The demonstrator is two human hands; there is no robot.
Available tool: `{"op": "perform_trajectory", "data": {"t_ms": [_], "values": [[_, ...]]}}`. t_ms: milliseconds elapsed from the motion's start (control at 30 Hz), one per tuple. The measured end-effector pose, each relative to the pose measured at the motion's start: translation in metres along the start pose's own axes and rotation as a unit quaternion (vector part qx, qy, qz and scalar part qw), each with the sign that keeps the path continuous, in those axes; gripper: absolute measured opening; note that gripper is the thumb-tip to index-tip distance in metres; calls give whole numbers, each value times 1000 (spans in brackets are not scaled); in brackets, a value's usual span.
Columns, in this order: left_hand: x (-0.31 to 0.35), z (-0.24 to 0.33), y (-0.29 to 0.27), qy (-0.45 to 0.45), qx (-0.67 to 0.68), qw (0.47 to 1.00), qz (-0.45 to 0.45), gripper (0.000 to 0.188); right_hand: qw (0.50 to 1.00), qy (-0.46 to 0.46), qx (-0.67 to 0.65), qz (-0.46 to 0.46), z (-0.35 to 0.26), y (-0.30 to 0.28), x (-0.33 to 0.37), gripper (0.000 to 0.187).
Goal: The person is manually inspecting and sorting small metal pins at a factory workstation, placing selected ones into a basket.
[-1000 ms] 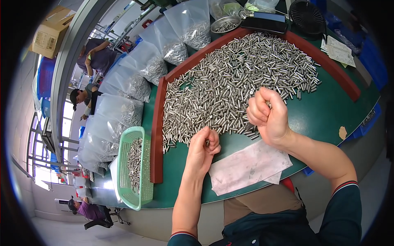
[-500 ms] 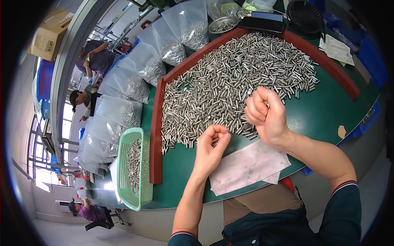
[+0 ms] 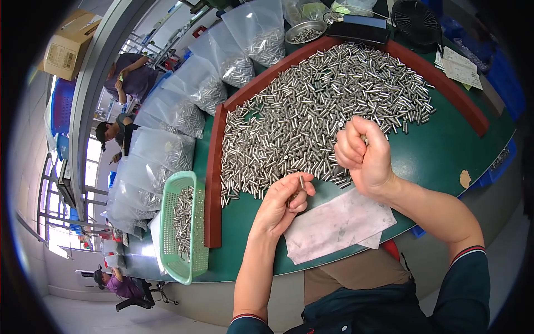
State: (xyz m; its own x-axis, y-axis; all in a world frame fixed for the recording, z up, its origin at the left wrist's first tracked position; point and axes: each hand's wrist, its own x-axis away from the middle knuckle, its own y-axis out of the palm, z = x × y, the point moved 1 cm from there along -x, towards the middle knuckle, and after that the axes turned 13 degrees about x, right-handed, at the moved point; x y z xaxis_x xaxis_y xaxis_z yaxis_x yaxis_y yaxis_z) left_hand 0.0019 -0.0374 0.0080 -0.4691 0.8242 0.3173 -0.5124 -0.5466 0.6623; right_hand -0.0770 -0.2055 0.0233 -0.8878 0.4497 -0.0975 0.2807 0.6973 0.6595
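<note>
A broad heap of small metal pins [image 3: 328, 94] covers the green table in front of me. My left hand [image 3: 283, 203] is closed at the heap's near edge, with a single metal pin [image 3: 302, 182] standing up between thumb and fingers. To the right, my right hand [image 3: 364, 156] makes a fist over the heap's right edge. A small gleam shows in the curl of its fingers, but what it holds is hidden. A round pin end shows right beside its knuckles; I cannot tell whether the hand touches it. Below both hands lies a smudged pale cloth [image 3: 339, 225].
Dark red rails [image 3: 213, 183] border the heap. At left stands a green plastic basket [image 3: 200, 256] with pins; beyond it are several clear bags [image 3: 161, 150] of pins. A metal bowl [image 3: 306, 25], black fan [image 3: 414, 22] and papers [image 3: 461, 69] sit at the back. People work at far left.
My left hand has turned and its fingers have shifted, so a pin now shows upright in its grip. The right fist keeps its shape, nearly in place. The whole view has shifted slightly.
</note>
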Motion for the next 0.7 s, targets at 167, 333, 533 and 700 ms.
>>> {"op": "perform_trajectory", "data": {"t_ms": [167, 333, 533, 700], "values": [[1, 0, -8, 115, -69, 991, 30, 27, 1000, 2, -5, -2, 1, 1, 0, 39], [-4, -11, 13, 275, -607, 728, 161, 11, 1000, 3, 4, -3, 2, 0, 0, 39], [-7, -17, 17, 315, -648, 668, 184, 11, 1000, 7, 12, 0, 2, 1, 1, 39], [-1, -9, 13, 241, -617, 739, 127, 15, 999, 16, 43, 1, 1, 1, 1, 36]]}}
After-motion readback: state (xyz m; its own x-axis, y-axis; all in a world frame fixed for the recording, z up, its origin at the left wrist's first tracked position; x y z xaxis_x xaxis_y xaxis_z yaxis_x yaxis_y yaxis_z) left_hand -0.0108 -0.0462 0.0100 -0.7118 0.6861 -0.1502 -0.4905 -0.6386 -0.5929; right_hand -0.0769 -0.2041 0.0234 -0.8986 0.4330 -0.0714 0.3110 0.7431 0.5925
